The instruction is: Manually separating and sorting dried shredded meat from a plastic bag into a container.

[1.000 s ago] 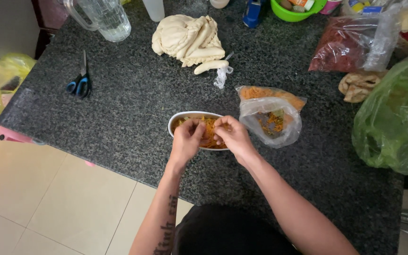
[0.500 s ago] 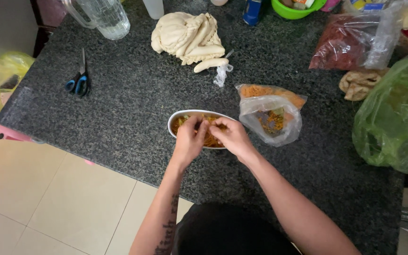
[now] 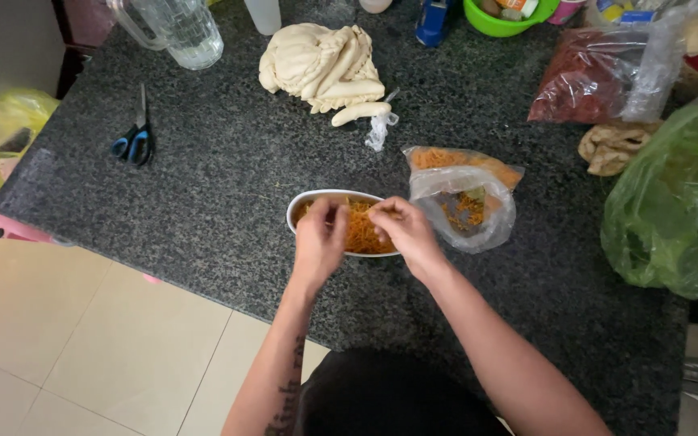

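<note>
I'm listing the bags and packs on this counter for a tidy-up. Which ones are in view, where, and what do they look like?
Clear plastic bag of orange shreds: beside the white oval dish, right of the right hand.
Clear bag of dark red contents: far right.
Translucent green plastic bag: right edge, bulging.
Yellow plastic bag: beyond the counter's left edge.
Left hand: over the dish.

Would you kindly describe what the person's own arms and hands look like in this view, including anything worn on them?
Both forearms are bare, with no sleeves reaching them. The left hand and right hand wear no gloves; no rings, watch or bracelets can be made out. The left forearm carries a dark script tattoo running along its length. A dark garment covers the torso below.
</note>
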